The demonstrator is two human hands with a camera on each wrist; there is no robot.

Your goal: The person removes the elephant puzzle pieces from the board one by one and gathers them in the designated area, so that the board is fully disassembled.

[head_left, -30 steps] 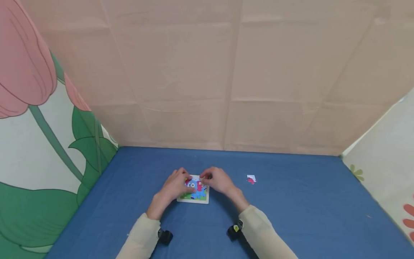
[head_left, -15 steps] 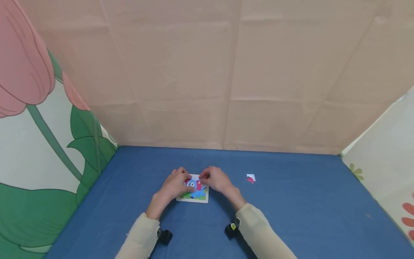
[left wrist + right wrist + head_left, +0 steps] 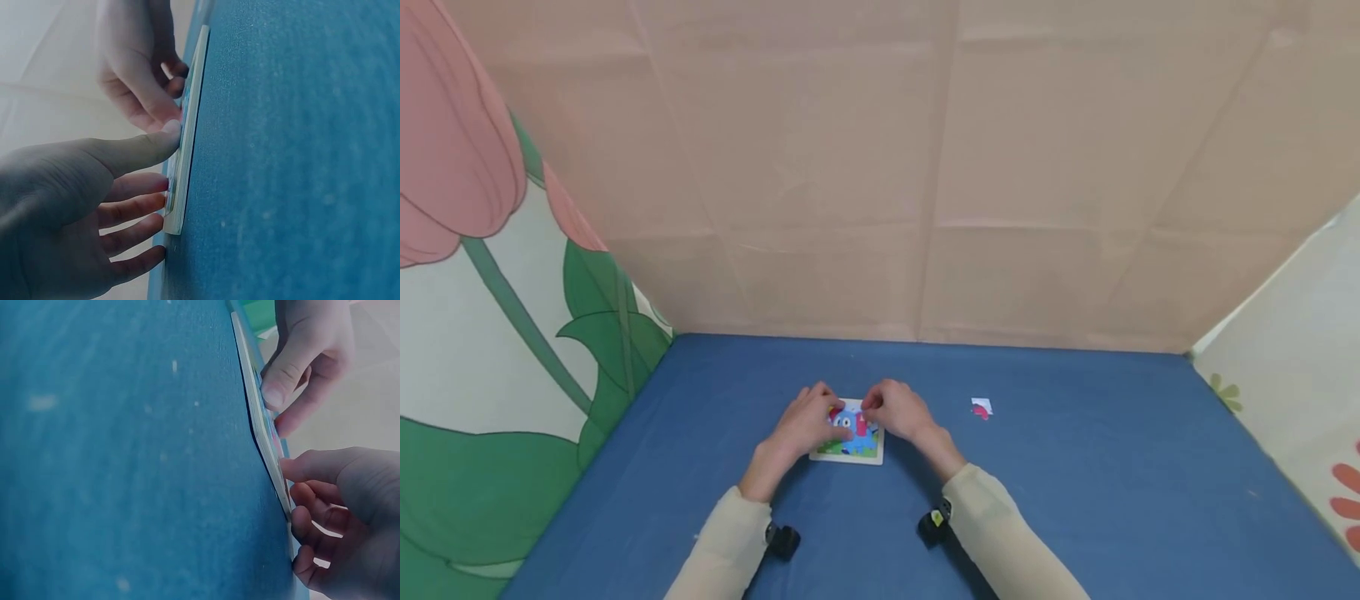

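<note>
The person's left hand (image 3: 808, 421) is spread wide at the left side of a puzzle board (image 3: 865, 460), its thumb resting on the printed face and its fairly straight fingers reaching to the edge. The right hand (image 3: 901, 410) is bent at the board's upper right corner, thumb and forefinger drawn close together at the surface, the other fingers loosely curled; whether a piece sits between the tips cannot be told. The board lies flat on the blue tablecloth (image 3: 1075, 467), between the two hands, with a pale rim round a bright print: a blue cartoon figure with big white eyes, red patches, green ground below. Any lettering on it is too small to make out. Cream sleeves (image 3: 1011, 533) cover the forearms, and a black device sits at each wrist, the right-hand device (image 3: 931, 529) bearing a small yellow-green label whose print cannot be read. Well apart to the right of the board lies a loose piece (image 3: 981, 407), white and pinkish red. Beyond stands a creased beige backdrop (image 3: 820, 150), with a tulip-patterned panel (image 3: 452, 333) at the left.
</note>
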